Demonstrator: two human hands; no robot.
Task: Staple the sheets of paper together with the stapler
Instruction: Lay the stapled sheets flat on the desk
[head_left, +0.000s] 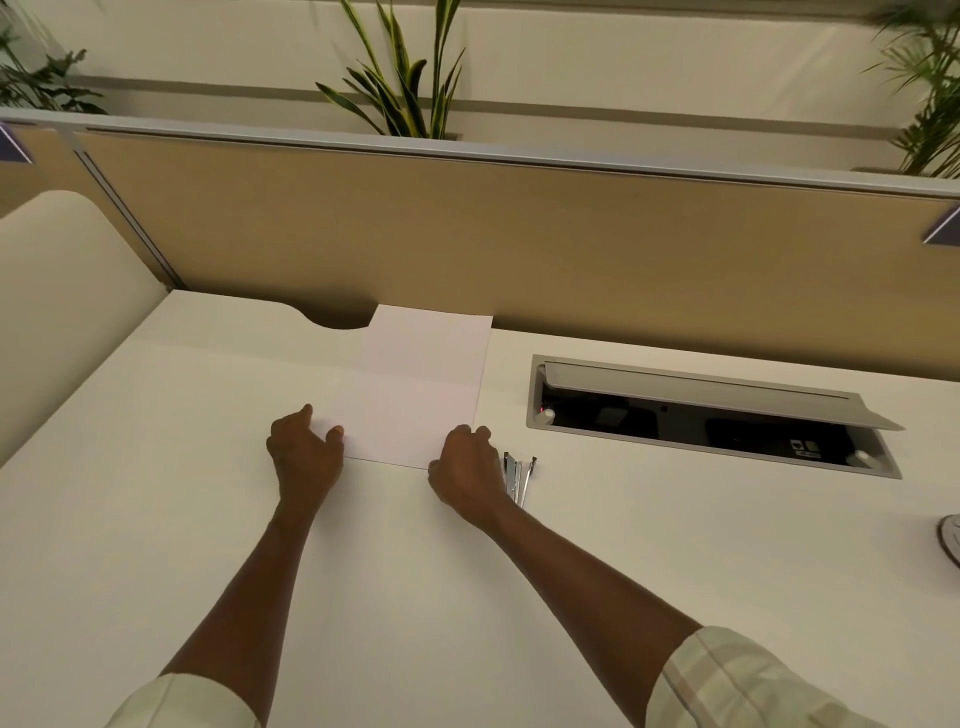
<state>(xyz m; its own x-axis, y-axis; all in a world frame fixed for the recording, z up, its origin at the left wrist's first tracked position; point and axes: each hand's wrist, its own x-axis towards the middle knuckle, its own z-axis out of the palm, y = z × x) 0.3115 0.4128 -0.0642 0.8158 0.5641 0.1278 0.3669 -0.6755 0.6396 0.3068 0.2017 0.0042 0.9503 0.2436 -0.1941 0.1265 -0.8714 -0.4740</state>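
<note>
Two hands are seen at the near edge of the sheets of paper (421, 384), which lie flat on the white surface (156, 519) with their far edge reaching the tan partition (571, 249). The left hand (304, 452) is placed at the near left corner, its fingers curled and its thumb laid on the paper's edge. The right hand (465, 470) is set on the near right corner with its fingers bent down onto the sheet; whether the paper is pinched cannot be told. The stapler (519, 475) is seen lying on the surface just beside the right hand, on its outer side, untouched. An open cable tray (711, 415) is recessed into the surface further right.
</note>
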